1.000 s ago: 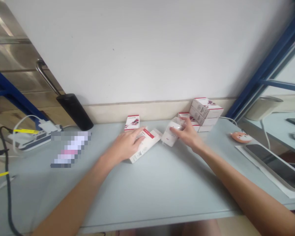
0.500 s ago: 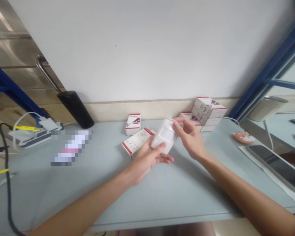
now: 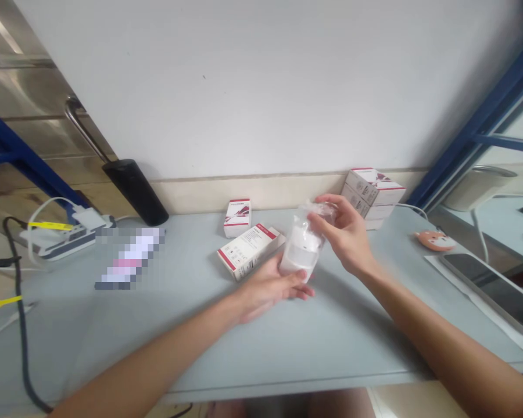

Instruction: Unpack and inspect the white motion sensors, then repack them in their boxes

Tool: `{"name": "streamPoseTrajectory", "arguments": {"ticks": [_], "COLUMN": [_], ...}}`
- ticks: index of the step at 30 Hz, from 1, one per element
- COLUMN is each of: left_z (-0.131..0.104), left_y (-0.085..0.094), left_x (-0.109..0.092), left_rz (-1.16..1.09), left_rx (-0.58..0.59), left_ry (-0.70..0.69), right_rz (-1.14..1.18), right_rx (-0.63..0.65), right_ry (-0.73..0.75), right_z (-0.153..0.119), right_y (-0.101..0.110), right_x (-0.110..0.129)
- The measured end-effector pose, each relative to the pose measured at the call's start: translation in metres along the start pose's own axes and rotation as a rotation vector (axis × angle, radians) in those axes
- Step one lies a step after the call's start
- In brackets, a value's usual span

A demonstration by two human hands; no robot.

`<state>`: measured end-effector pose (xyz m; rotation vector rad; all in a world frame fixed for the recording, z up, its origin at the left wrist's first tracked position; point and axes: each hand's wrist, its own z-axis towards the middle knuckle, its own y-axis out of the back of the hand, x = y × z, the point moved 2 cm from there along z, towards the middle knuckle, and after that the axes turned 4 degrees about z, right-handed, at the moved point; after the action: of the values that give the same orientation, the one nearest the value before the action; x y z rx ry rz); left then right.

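Over the middle of the desk, a white plastic device (image 3: 301, 249) sits inside a clear plastic bag (image 3: 304, 219). My left hand (image 3: 276, 287) is closed round the lower end of the device, thumb on its front and fingers beneath. At the top, the fingers of my right hand (image 3: 344, 229) pinch the crumpled end of the bag. Just left of the device lies a white and red box (image 3: 246, 251), its right end partly hidden behind the device and hand. Another small box (image 3: 237, 217) stands behind it.
Stacked boxes (image 3: 372, 197) stand against the wall at the back right. Further right are an orange animal-shaped item (image 3: 436, 241) and a dark phone-like slab (image 3: 492, 290). A black cylinder (image 3: 135, 191), a power strip (image 3: 76, 238) and a blurred-out item (image 3: 131, 258) are on the left.
The bagged device has shifted slightly right and towards me and now tilts more upright. My right hand has moved right and pulls the bag's end up above the device.
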<state>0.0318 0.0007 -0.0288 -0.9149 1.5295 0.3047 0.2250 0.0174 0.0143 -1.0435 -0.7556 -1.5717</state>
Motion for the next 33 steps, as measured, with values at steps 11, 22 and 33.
{"name": "streamPoseTrajectory", "arguments": {"ticks": [11, 22, 33], "left_z": [-0.003, 0.001, 0.003], "left_y": [0.001, 0.005, 0.007], "left_x": [0.002, 0.003, 0.001], "left_rz": [0.009, -0.120, -0.092], "left_rx": [-0.041, -0.064, -0.050], "left_ry": [0.013, -0.044, 0.038], "right_rz": [-0.177, -0.705, -1.386], "right_rx": [-0.583, 0.424, -0.588], "right_ry": [0.275, 0.274, 0.197], "right_z": [0.023, 0.009, -0.066], "right_y": [0.037, 0.006, 0.219], "right_x": [-0.024, -0.046, 0.009]}}
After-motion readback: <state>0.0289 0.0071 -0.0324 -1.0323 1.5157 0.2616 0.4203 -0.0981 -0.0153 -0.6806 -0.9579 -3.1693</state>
